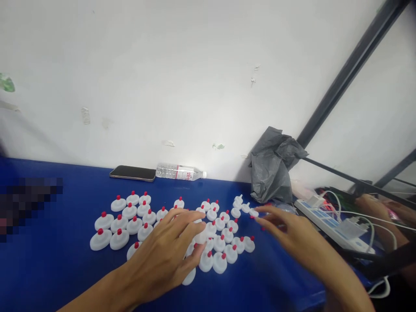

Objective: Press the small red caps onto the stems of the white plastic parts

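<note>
Many white round nozzle lids with small red tips [118, 225] stand in a loose spread on the blue table [48, 268]. My left hand [169, 247] reaches over the middle of them, its fingers curled around a white lid [201, 236] whose top is partly hidden. At the right end of the spread are several white nozzle lids without red tips [236, 212]. My right hand [286, 229] has its thumb and forefinger at one of these bare lids [253, 212], pinching its edge. Small red tips [263, 228] lie below the right fingers.
A phone [133, 173] and a clear water bottle [180, 171] lie along the white wall. At the back right stands a crumpled grey plastic bag [273, 167]. A power strip [334, 225] with chargers and cables is at the right, beside a dark metal frame [351, 52]. Another person's arm [380, 216] shows there.
</note>
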`<state>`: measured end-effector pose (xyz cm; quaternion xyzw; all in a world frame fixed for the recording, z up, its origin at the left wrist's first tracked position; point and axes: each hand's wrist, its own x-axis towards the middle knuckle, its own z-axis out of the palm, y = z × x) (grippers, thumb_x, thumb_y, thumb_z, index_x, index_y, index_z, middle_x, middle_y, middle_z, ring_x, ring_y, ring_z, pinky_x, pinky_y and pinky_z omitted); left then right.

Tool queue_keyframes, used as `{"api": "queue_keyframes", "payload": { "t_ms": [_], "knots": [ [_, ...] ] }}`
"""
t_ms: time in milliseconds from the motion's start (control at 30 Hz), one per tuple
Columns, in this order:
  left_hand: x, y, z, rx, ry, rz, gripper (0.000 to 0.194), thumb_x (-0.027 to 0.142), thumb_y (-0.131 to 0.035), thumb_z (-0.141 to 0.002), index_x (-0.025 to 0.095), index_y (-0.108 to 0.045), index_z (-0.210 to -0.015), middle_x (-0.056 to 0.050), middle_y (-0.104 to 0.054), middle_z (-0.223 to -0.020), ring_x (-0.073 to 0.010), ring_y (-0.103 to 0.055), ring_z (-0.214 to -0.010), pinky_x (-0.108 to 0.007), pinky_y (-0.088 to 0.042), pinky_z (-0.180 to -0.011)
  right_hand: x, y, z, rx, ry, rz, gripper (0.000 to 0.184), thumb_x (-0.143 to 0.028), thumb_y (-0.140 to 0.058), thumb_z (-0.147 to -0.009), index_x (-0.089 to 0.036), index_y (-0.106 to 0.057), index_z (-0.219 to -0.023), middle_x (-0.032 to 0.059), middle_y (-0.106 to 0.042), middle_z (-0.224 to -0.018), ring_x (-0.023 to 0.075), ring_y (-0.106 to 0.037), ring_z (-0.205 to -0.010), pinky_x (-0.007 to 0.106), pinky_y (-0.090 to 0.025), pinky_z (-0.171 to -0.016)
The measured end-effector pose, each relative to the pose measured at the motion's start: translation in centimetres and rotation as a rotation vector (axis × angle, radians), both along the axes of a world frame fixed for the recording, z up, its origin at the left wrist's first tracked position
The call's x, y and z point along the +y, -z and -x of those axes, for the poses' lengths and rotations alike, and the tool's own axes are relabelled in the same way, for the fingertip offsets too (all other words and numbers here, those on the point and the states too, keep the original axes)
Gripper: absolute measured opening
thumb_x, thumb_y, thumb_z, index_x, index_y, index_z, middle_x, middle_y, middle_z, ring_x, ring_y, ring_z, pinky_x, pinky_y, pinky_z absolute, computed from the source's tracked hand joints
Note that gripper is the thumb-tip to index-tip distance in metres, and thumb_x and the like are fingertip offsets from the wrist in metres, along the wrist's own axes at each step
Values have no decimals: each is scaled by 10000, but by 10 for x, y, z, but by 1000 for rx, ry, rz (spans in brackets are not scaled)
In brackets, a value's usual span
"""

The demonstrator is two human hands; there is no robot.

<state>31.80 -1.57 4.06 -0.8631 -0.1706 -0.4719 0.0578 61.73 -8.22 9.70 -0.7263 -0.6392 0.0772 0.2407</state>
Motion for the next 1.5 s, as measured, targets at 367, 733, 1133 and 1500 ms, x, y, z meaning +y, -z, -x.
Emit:
{"api": "queue_keyframes", "payload": {
  "t_ms": [367, 733, 1133, 1500],
  "knots": [
    [2, 5, 0, 55, 43, 96, 241, 62, -508, -917, 162, -567, -1129, -66, -686, -1043, -219, -646, -959, -394, -521, -870, 19, 71, -134, 16, 517, 160, 365, -572, -681, -695, -230, -800, -733, 142, -782, -730, 369, -751, -759, 412, -523, -673],
    [6, 9, 1, 119, 24, 186, 279, 97, -510, -947, 177, -552, -1212, -67, -661, -1107, -237, -621, -999, -441, -483, -928, 24, 81, -122, 106, 434, 108, 179, -386, -643, -717, -247, -744, -667, 70, -729, -598, 283, -713, -594, 360, -503, -606],
    [13, 22, 2, 77, -88, 182, 368, 190, -463, -1032, 223, -488, -1398, -99, -601, -1271, -265, -573, -1143, -445, -502, -952, 15, -3, 26, 464, -143, -39, 310, -455, -739, -828, -238, -652, -1031, 28, -782, -875, 201, -728, -740, 285, -548, -660],
    [10, 14, 5, 93, -68, 182, 370, 191, -402, -1045, 215, -471, -1408, -123, -588, -1255, -264, -585, -1077, -436, -547, -888, 25, -2, 93, 364, -393, -31, 152, -308, -726, -909, -324, -674, -1052, -94, -768, -803, 116, -674, -668, 226, -477, -610]
  ]
}}
